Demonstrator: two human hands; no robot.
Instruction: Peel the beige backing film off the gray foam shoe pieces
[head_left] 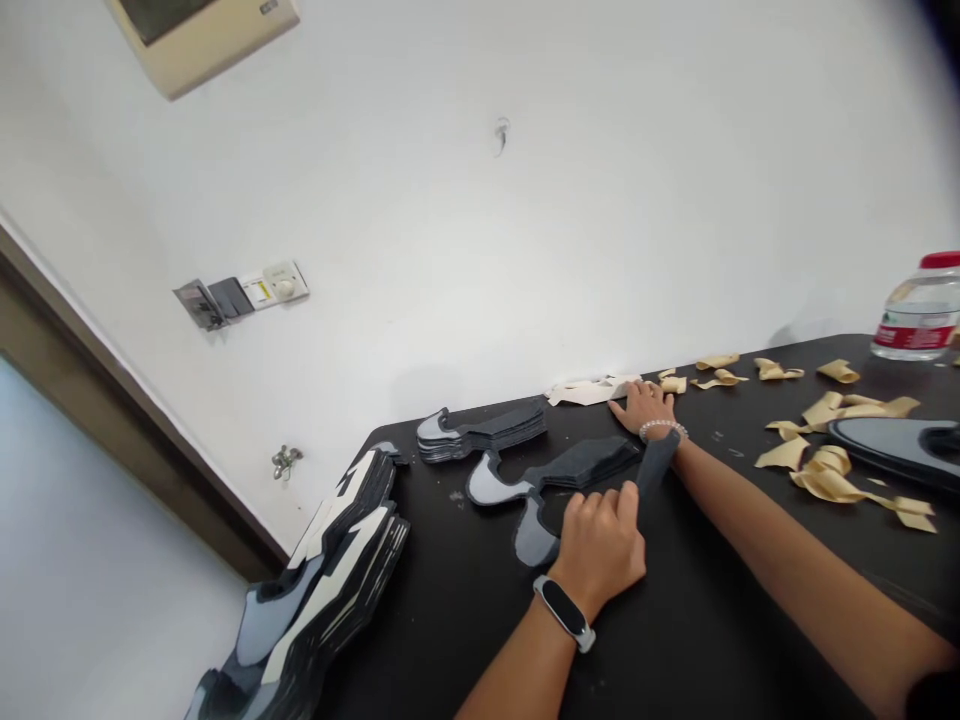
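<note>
My left hand (602, 540), with a fitness band at the wrist, is closed on a dark grey cut-out piece (658, 465) of fabric or foam. Its light grey rounded end (534, 538) sticks out on the left, and its dark strip slants up on the right. My right hand (646, 404), wearing a beaded bracelet, reaches toward the wall. Its fingers are stretched out over white paper strips (592, 391). Similar pieces (577, 463) lie just beyond my left hand, with a neat stack (480, 432) of them behind.
Tall stacks of grey pieces with white strips (330, 600) run along the black table's (442, 620) left edge. Curled tan paper scraps (832, 475) litter the right side, by another grey piece (892, 437). A red-capped bottle (919, 315) stands far right. A white wall (600, 220) borders the table's back.
</note>
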